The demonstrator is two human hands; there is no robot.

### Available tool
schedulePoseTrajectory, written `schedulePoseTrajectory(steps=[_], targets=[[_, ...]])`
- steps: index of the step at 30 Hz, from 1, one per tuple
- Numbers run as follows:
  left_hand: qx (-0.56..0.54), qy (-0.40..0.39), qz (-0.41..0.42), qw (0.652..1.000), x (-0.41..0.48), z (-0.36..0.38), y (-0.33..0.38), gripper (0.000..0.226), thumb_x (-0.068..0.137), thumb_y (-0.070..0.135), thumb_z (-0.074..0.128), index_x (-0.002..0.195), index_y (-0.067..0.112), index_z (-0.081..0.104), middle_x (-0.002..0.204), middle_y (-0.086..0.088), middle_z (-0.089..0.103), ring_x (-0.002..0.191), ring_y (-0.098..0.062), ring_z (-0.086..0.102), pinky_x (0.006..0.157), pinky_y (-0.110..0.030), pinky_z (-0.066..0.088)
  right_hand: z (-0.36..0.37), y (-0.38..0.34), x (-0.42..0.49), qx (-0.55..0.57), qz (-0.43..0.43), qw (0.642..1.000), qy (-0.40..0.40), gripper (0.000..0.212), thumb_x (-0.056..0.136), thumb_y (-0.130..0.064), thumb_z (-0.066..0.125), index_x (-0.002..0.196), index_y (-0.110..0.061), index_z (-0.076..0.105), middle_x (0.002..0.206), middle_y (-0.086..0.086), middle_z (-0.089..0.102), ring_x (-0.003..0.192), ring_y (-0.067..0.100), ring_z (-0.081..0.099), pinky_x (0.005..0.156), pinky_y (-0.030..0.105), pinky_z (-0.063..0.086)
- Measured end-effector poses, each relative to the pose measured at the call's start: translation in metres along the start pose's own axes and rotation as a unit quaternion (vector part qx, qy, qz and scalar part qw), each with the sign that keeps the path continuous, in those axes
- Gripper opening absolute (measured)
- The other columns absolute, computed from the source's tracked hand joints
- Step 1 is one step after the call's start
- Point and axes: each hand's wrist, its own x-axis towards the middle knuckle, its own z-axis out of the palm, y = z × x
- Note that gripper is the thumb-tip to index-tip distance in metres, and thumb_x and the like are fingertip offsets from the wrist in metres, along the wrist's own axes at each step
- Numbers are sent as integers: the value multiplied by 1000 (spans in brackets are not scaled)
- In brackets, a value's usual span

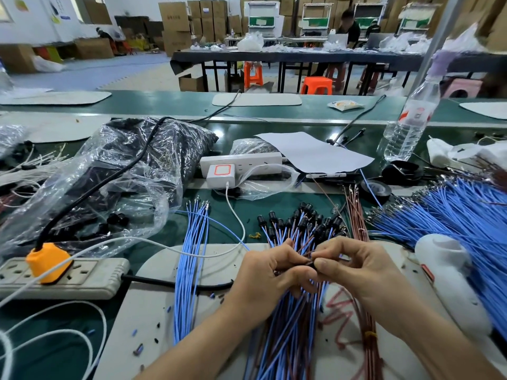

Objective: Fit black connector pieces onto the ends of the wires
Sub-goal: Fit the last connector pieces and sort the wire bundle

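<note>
My left hand and my right hand meet over the pale work mat, pinching one small black connector piece between their fingertips, with thin wire ends running into it. Under both hands lies a fan of blue and brown wires capped with black connectors. A loose bundle of bare blue wires lies to the left. Brown wires run along the right. A clear plastic bag of black connector pieces sits at the far left.
A big heap of blue wires fills the right side beside a white glue gun. A power strip with an orange plug lies left; another strip with a white charger, paper, black tape and a water bottle stand behind.
</note>
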Motion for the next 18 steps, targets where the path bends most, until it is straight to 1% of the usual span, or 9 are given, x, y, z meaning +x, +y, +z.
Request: schedulePoseTrajectory(steps=[2,3,5,9,11,13,15,16,18], targets=[[13,7,-2,1000,1,-1,0,19,82,0,68,76,18,63,58,4,68,44,-3,57,72,-12,50,0,3,3,-1,11,1000,-8,6,67,-7,71,71,-3,68,73,10,70,66,18,68,61,21,55],[18,11,-3,1000,2,-1,0,19,83,1,67,76,18,63,59,4,69,47,-5,59,67,-16,52,0,5,4,11,18,1000,-10,10,68,-8,70,74,-1,66,72,12,69,63,19,66,59,21,55],[22,14,-2,1000,2,-1,0,17,85,2,65,78,17,63,62,5,69,54,-7,63,56,-17,49,0,8,5,53,28,998,-15,15,70,-10,68,77,2,63,69,15,64,58,21,61,54,23,52],[38,11,4,999,0,7,3,12,87,10,64,83,22,63,65,8,68,61,-6,63,59,-17,48,-6,6,3,85,63,993,-49,25,77,-16,64,93,3,58,66,15,58,52,22,57,47,25,50],[56,14,16,998,-1,7,5,10,87,13,63,89,23,64,62,10,65,58,-7,58,60,-18,46,-8,5,3,101,109,985,-85,33,81,-18,61,106,3,55,64,13,57,48,19,54,41,23,46],[57,9,14,998,-2,8,10,12,86,18,60,91,27,66,60,9,61,54,-12,51,58,-20,42,-10,4,0,119,137,975,-130,37,85,-21,58,113,2,57,65,12,57,46,15,53,38,19,43],[7,-6,-6,1000,-1,10,16,13,85,19,59,90,28,67,63,4,60,57,-17,50,58,-25,42,-11,2,-1,163,139,965,-153,34,85,-22,61,110,2,61,68,11,58,46,13,53,40,16,44],[-12,-14,-9,1000,-2,12,18,13,86,18,59,91,27,66,63,4,60,57,-16,49,56,-23,41,-12,1,-3,187,136,960,-160,35,83,-23,67,106,3,62,70,11,59,49,13,55,43,16,46],[-21,-23,5,999,-3,16,21,13,88,14,57,93,25,63,60,10,59,52,-7,46,51,-15,37,-14,0,-4,224,125,951,-171,44,69,-25,85,97,3,66,73,10,60,56,13,60,48,16,50]])
